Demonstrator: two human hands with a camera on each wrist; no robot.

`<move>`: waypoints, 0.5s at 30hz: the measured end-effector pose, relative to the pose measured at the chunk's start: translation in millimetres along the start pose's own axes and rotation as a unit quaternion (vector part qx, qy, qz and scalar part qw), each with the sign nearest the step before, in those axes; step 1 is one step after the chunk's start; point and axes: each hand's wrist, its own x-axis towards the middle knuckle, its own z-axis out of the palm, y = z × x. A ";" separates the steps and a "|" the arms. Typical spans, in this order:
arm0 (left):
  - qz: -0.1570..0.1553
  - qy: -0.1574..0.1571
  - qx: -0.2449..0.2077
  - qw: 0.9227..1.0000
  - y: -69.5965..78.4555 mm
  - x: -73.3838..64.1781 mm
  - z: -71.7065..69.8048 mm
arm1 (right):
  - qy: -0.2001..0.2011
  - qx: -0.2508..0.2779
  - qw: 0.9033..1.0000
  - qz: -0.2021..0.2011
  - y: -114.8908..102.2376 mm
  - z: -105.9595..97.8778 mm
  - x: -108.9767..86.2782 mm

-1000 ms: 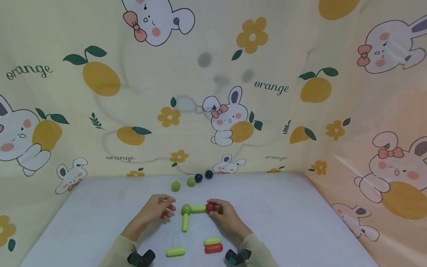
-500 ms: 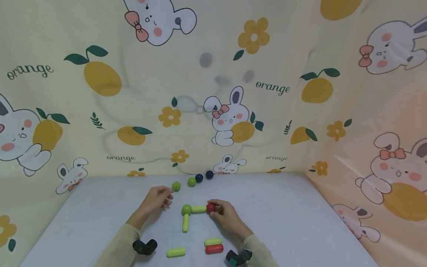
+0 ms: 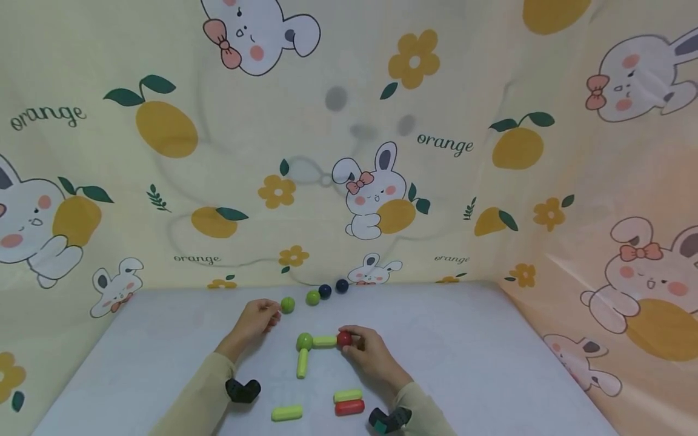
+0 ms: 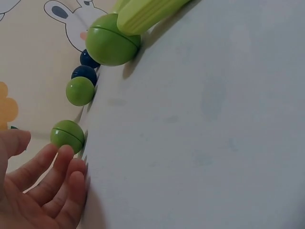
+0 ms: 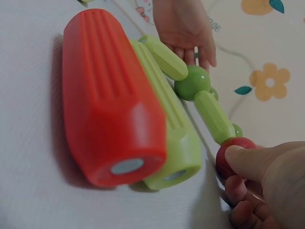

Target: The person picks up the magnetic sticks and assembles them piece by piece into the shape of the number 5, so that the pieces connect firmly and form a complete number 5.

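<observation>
The grip of the right hand pinches the red ball between thumb and fingers, over the middle of the white desk. From that ball a lime rod runs left to the corner ball, which is green, and a second rod comes off it toward the person, making an L. The left hand is relaxed, fingers gently bent and thumb apart, its tips right at the left green ball; I can't tell whether they touch it. Beyond, near the back cloth, sit the other green ball and two navy balls. Closer to the person, a single rod lies alone, and right of it the red rod lies alongside another lime one.
</observation>
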 end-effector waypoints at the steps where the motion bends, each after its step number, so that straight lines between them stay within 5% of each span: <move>1: 0.000 0.003 0.004 1.000 0.4 0.7 0.2 | -0.001 0.000 1.000 0.001 -0.1 0.1 -0.2; 15: -0.013 0.001 0.026 1.000 2.0 7.8 1.0 | -0.001 0.001 1.000 0.014 -1.9 -0.8 0.4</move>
